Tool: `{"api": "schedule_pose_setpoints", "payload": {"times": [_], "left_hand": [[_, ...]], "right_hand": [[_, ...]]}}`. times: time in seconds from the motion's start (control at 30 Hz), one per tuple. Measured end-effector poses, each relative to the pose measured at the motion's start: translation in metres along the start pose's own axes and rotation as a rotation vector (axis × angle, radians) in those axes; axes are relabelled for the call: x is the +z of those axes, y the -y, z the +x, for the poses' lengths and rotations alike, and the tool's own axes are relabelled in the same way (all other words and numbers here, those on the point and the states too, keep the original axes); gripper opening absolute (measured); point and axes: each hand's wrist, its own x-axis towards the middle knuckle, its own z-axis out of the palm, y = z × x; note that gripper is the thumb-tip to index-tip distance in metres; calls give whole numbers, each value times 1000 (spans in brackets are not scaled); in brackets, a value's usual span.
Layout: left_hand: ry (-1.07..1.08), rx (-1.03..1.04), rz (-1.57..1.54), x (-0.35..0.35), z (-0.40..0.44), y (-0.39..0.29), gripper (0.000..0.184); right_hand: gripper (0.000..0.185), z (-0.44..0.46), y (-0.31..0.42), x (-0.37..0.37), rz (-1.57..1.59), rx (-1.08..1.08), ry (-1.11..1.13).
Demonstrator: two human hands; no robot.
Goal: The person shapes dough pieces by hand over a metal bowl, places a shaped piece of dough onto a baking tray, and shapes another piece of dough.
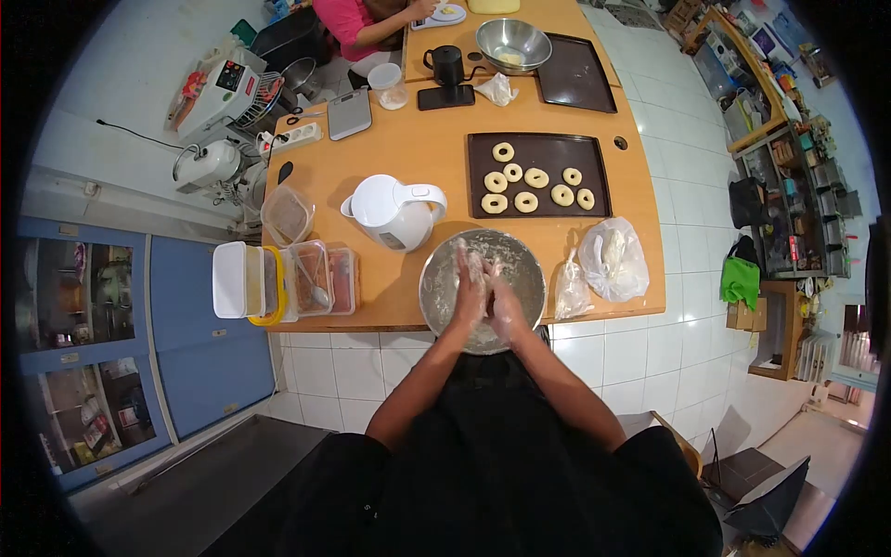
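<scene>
My left hand (pixel 470 286) and my right hand (pixel 506 306) are close together over a metal bowl (pixel 531 278) at the table's front edge. Both hands are coated in pale dough or flour, and their palms face each other. Whether anything lies between them is hidden. Floury bits cling to the inside of the bowl. Behind the bowl, a dark tray (pixel 548 148) bears several ring-shaped pieces of dough (pixel 526 201). A white kettle (pixel 399 212) stands behind the bowl to the left, and plastic bags (pixel 613 260) lie to its right.
Plastic containers (pixel 243 282) line the table's front left. Farther back are a grey scale (pixel 350 114), a black pitcher (pixel 448 65), a phone (pixel 445 97), a second metal bowl (pixel 513 45) and another dark tray (pixel 575 72). A person in pink (pixel 357 26) works at the far side.
</scene>
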Motion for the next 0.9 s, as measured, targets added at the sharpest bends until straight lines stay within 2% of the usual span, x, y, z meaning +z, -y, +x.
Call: {"api": "schedule_pose_setpoints", "payload": {"times": [0.07, 0.1, 0.13, 0.17, 0.27, 0.5, 0.7, 0.8, 0.9], "left_hand": [[-65, 62, 98, -3, 3, 3, 73], [-50, 93, 122, -3, 0, -2, 73], [-32, 123, 148, -2, -3, -7, 72], [-62, 36, 102, 0, -7, -12, 70], [-79, -57, -76, 1, -11, -38, 66], [-113, 5, -149, -5, -1, -44, 62], [-106, 26, -174, -9, 0, -56, 61], [-109, 28, -156, -10, -3, -67, 60], [-130, -7, -181, -9, -4, -82, 60]], "right_hand": [[54, -6, -1, 19, -114, -249, 32], [51, -8, 0, 21, 55, -22, -43], [50, -4, -6, 18, 72, -37, -17], [49, 1, -13, 13, 93, -54, 4], [47, 1, -17, 9, 62, -124, 38], [40, -5, 4, 21, 51, -32, 24], [35, -2, 2, 29, -13, -201, -9], [33, -2, 9, 32, 70, -181, 7], [35, 0, 22, 37, 341, -152, 50]]}}
